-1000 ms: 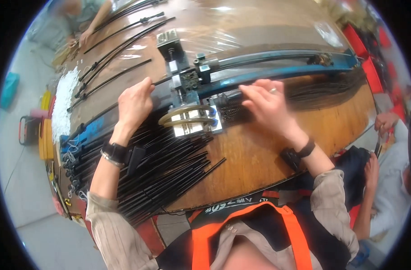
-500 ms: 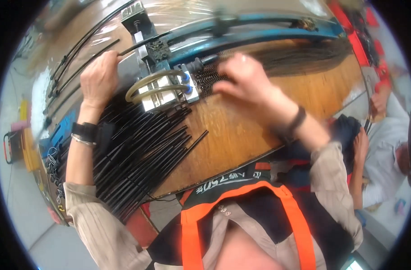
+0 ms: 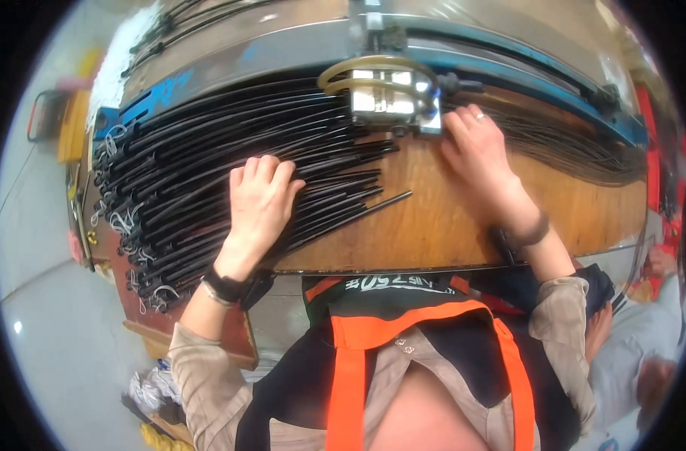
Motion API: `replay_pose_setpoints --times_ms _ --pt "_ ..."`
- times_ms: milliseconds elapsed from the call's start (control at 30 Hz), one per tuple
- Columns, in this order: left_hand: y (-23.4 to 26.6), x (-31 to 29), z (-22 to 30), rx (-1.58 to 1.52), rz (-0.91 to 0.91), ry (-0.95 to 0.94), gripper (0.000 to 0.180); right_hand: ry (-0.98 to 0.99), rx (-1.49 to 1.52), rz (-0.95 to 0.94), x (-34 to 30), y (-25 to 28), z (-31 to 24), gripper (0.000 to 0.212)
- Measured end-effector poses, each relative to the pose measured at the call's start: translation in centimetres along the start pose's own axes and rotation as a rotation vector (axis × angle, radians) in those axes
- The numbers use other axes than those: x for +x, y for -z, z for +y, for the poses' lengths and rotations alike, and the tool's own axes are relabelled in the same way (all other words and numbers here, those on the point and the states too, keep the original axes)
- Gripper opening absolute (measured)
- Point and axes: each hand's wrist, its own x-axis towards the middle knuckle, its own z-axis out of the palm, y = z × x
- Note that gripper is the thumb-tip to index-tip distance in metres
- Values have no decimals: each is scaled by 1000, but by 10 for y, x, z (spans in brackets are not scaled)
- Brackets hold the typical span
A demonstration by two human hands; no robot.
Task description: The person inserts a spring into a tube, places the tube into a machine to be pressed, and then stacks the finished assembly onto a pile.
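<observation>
- Head view: left hand point(image 3: 259, 197) lies flat, palm down, fingers together, pressing on the bundle of long black plastic rods point(image 3: 208, 173). Not gripping anything, just resting on top.
- The rods fan across the left half of the brown wooden benchtop point(image 3: 433, 225), tips pointing right, far ends overhanging the bench's left edge. White tie loops point(image 3: 121, 222) hang at those ends.
- One single black rod point(image 3: 384, 203) sticks out further right than the rest, lying on bare wood between the two hands.
- Right hand point(image 3: 474, 146) is at the bench's far side, fingertips at the lower right corner of the small shiny metal clamp block point(image 3: 392, 105). Fingers bent and close together; cannot tell whether they pinch something, the contact spot is hidden. Silver ring on one finger, dark band on the wrist.
- Clamp block sits on a long blue metal rail point(image 3: 523, 75) running along the back of the bench; a tan hose loop point(image 3: 373, 71) arcs over the block.
- Thin dark wires point(image 3: 576, 150) lie in a sheaf right of the right hand, below the rail.
- Hands well apart, one each side of the block.
- Orange apron straps point(image 3: 350, 376) on the person's chest at bottom.
- Another person's grey sleeve point(image 3: 643, 331) shows at lower right.
</observation>
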Motion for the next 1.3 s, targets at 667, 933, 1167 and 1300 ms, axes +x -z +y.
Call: replay_pose_setpoints --times_ms 667,933,1167,1300 --pt "14 52 60 -296 -55 -127 10 -234 715 -3 -20 8 -24 20" --pt "44 84 67 -425 -373 -204 8 202 250 231 -39 18 -16 39" --pt "42 144 68 -1007 -1239 464 19 162 646 377 -45 32 0 52" --pt "38 144 100 -569 -707 -164 14 155 13 14 -51 60 5 52"
